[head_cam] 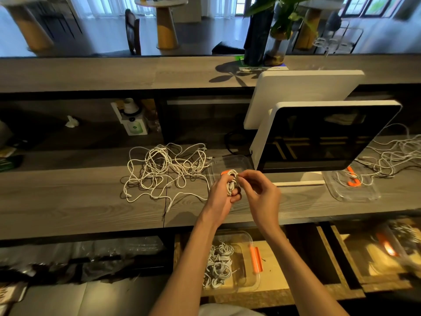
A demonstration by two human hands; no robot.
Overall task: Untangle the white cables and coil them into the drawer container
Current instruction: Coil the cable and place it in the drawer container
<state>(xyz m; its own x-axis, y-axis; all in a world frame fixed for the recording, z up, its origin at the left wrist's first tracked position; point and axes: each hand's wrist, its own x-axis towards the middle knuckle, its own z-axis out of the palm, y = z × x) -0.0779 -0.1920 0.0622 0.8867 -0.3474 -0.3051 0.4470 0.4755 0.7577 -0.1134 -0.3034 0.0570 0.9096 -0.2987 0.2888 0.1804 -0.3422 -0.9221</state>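
Both hands, left hand [219,193] and right hand [262,192], grip the small white cable coil [232,182]; tuck its end tightly before dropping it into the clear plastic drawer container [247,265].

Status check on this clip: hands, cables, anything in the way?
Left hand and right hand both gripping a coiled white cable. Tangled cable pile still on counter; drawer container below holds finished coils. Nothing blocking.

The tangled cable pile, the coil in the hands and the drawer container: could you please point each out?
tangled cable pile [164,169]: head view, middle of the heap.
coil [232,184]: head view, wound strands between both hands.
drawer container [248,238]: head view, clear far rim.
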